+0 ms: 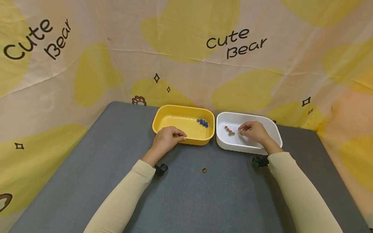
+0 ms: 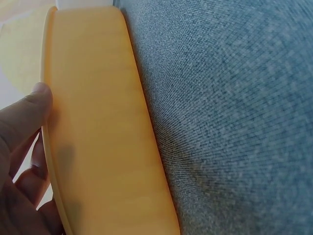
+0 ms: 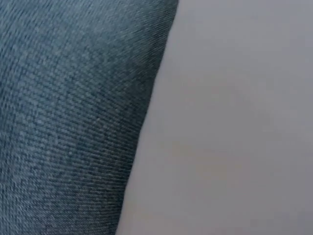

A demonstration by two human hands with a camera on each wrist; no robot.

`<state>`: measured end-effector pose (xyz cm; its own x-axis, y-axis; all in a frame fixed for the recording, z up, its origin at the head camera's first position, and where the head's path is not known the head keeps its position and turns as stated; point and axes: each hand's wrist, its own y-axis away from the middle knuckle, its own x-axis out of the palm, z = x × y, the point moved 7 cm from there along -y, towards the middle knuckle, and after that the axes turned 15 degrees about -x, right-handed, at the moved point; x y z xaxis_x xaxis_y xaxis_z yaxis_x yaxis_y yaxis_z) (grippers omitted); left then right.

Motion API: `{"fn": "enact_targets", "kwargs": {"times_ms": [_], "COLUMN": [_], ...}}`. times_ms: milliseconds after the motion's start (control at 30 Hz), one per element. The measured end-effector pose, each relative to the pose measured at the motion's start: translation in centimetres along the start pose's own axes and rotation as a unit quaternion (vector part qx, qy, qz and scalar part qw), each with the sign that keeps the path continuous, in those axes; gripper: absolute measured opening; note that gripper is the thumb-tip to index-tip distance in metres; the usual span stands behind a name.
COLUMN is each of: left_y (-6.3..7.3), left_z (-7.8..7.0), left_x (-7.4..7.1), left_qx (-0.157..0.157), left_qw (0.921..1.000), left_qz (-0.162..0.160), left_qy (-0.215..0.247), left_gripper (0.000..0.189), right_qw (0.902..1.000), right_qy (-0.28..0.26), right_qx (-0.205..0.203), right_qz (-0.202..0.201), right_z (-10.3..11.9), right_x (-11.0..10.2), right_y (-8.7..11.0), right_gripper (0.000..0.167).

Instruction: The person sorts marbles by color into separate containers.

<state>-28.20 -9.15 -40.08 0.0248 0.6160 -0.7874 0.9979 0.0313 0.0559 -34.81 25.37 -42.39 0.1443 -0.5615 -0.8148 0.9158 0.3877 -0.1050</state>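
My left hand (image 1: 168, 139) is at the front rim of a yellow plastic basin (image 1: 184, 141). In the left wrist view the thumb (image 2: 29, 110) lies on the outer side of the rim, with the curled fingers behind it, so the rim sits between them. Several blue marbles (image 1: 202, 123) are gathered at the basin's right end. My right hand (image 1: 255, 132) reaches into a white basin (image 1: 247, 149), thumb and forefinger close together just right of several orange-and-clear marbles (image 1: 229, 131). I cannot tell whether a marble is between these fingertips.
One brownish-orange marble (image 1: 204, 170) lies on the grey cloth-covered table (image 1: 186, 194), in front of the basins. The two basins stand side by side near the back edge. A printed fabric curtain (image 1: 186, 71) hangs behind. The right wrist view shows only grey cloth and a white wall (image 3: 230, 117).
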Motion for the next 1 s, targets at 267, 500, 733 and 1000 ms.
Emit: {"fn": "enact_targets", "kwargs": {"times_ms": [267,500,733,1000], "left_y": [0.0,0.0,0.0,0.1], "left_z": [0.1,0.1,0.1,0.0], "left_x": [0.1,0.0,0.0,0.0], "left_qx": [0.000,0.000,0.001,0.001], "left_qw": [1.0000,0.9999,0.9999,1.0000], "left_qz": [-0.003,-0.011,-0.007,-0.007], "left_qy": [-0.009,-0.008,-0.007,-0.006], "left_gripper": [0.015,0.013,0.014,0.014], "right_qw": [0.9995,0.9991,0.9989,0.9990], "right_qy": [-0.011,-0.013,-0.011,-0.013], "right_qx": [0.026,0.035,0.035,0.027], "right_qz": [0.016,0.022,0.029,0.034], "right_z": [-0.8,-1.0,-1.1,-0.6], "right_x": [0.6,1.0,1.1,0.3], "right_y": [-0.1,-0.3,-0.3,0.1], "right_gripper": [0.020,0.020,0.022,0.040]}}
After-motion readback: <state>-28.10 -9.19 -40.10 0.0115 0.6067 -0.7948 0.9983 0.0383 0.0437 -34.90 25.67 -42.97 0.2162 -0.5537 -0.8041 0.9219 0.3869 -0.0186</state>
